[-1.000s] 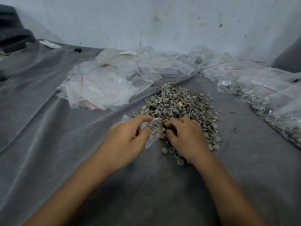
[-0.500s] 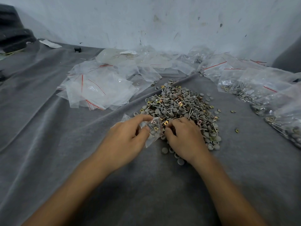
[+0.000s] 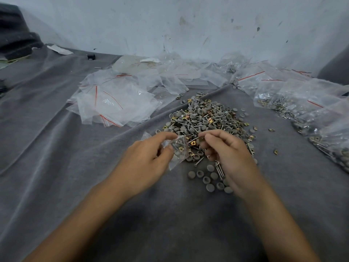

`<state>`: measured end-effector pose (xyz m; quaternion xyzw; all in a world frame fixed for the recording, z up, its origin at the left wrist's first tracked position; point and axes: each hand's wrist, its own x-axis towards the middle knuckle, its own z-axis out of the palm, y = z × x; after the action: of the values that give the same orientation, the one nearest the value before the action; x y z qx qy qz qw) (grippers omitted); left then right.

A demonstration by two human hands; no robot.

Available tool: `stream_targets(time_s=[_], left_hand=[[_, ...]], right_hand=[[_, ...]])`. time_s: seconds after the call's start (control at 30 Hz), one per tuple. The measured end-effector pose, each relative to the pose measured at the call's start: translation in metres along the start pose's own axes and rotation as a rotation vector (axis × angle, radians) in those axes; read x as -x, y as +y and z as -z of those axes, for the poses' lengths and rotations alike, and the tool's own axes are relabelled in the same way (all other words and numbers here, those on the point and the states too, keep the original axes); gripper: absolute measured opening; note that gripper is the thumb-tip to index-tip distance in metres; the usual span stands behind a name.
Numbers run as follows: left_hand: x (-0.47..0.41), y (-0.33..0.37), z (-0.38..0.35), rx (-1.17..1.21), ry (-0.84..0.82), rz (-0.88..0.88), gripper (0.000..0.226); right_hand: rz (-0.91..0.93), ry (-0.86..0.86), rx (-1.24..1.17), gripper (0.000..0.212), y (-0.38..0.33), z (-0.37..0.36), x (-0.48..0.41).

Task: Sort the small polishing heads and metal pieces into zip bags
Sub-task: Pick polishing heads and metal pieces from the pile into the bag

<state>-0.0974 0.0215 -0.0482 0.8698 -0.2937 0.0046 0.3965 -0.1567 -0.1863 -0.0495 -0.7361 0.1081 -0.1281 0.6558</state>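
A pile of heads and metal pieces lies mid-cloth, before the wall. At the pile's near edge, the left hand holds a bag with parts in it. The right hand, just right of the bag, pinches a piece beside it. Loose heads lie in front of the pile, by the right wrist. Empty bags are heaped behind and left of the pile, and filled bags run along the right. A few strays sit between the pile and the filled bags.
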Motion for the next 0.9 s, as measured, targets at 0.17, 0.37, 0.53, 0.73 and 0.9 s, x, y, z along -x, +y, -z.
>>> stream_targets(time_s=[0.17, 0.37, 0.53, 0.73, 0.9], left_hand=[[0.0, -0.001, -0.003, -0.009, 0.001, -0.007, 0.03], [-0.001, -0.002, -0.004, 0.005, 0.014, -0.004, 0.029], [0.0, -0.002, -0.003, 0.009, 0.015, -0.002, 0.03], [0.0, -0.001, 0.0, 0.007, 0.019, -0.001, 0.03], [0.001, 0.0, 0.0, 0.022, 0.009, 0.011, 0.033]], right_hand=[[-0.02, -0.172, -0.076, 0.027, -0.007, -0.006, 0.012], [-0.002, -0.239, 0.008, 0.017, -0.006, -0.008, 0.009], [0.028, -0.033, 0.191, 0.018, 0.003, 0.005, -0.009], [0.213, -0.108, 0.872, 0.021, 0.027, 0.001, -0.019], [0.251, -0.112, 1.014, 0.027, 0.028, -0.005, -0.02]])
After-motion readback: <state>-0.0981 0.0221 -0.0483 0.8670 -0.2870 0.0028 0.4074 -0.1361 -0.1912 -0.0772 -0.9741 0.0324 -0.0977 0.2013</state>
